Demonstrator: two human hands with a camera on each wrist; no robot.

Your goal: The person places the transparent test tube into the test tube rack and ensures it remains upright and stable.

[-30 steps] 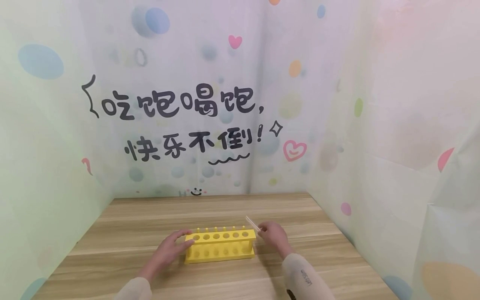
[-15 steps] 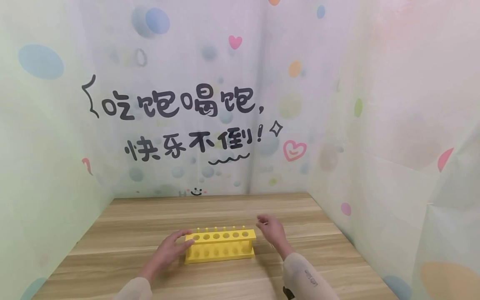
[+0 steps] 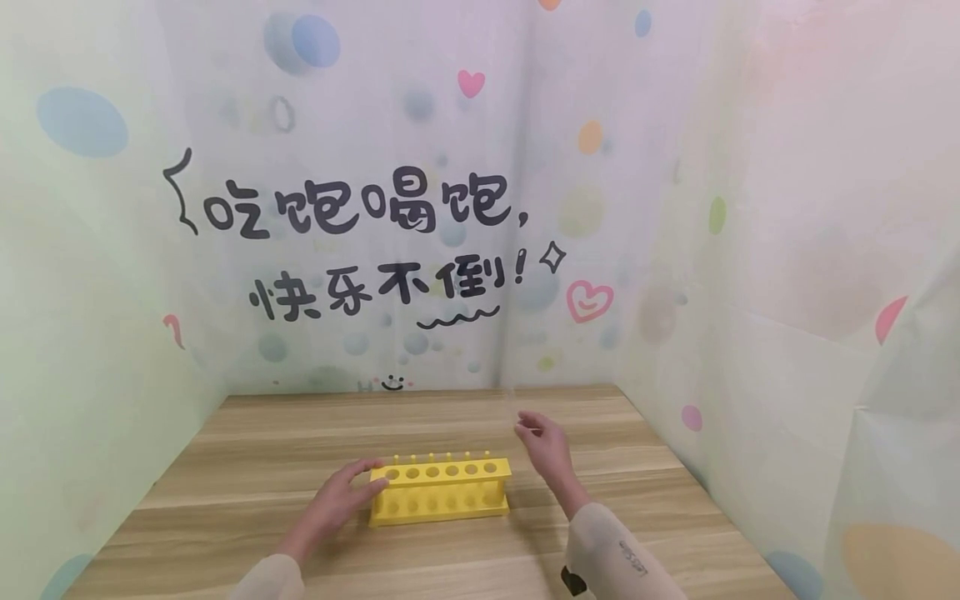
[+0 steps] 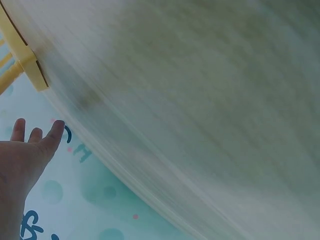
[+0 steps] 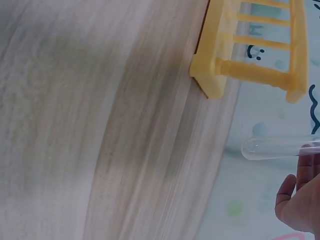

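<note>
on the wooden table (image 3: 247,467), towards its near edge, the left hand (image 3: 339,498) lies with fingers stretched out flat, its fingertips touching the left end of a yellow test tube rack (image 3: 440,489); it grips nothing. in the left wrist view that hand (image 4: 22,162) shows with straight, spread fingers, and a corner of the rack (image 4: 27,65) sits at the upper left. the rack stands upright on the table, a row of round holes in its top plate and small pegs along its back edge, with no tubes in the holes. to the right of the rack and raised above the table, the right hand (image 3: 546,446) pinches a clear glass test tube (image 5: 280,147) at one end; in the head view the tube is too faint to make out. in the right wrist view the tube's rounded closed end points towards the rack (image 5: 250,50), apart from it. behind the table hangs a pastel backdrop (image 3: 375,208) with black lettering, dots and hearts.
</note>
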